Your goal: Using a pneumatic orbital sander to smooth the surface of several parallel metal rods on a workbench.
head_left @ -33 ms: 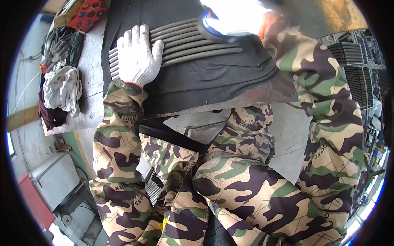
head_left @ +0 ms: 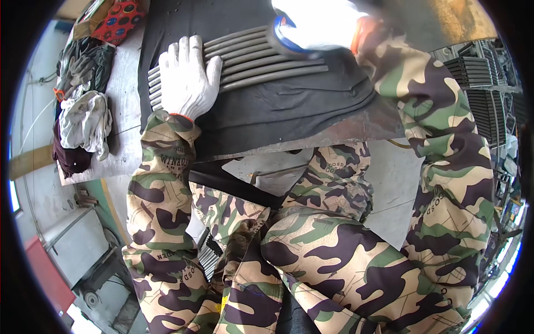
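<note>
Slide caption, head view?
White-gloved left hand flat on slim grey rods, gloved right hand holding a blurred blue-edged tool over them.

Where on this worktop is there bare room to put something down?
Two patches: the dark cloth between the rods and the near edge of the table, and a strip between that cloth and the fabric pile at left. Crowded: the rods, where the left hand lies flat and the right hand holds a blue-edged object.

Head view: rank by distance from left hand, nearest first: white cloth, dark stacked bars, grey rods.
From the left hand:
1. Grey rods: directly under it, touching.
2. White cloth: to its left, by the bench edge.
3. Dark stacked bars: far right, beyond the right sleeve.
</note>
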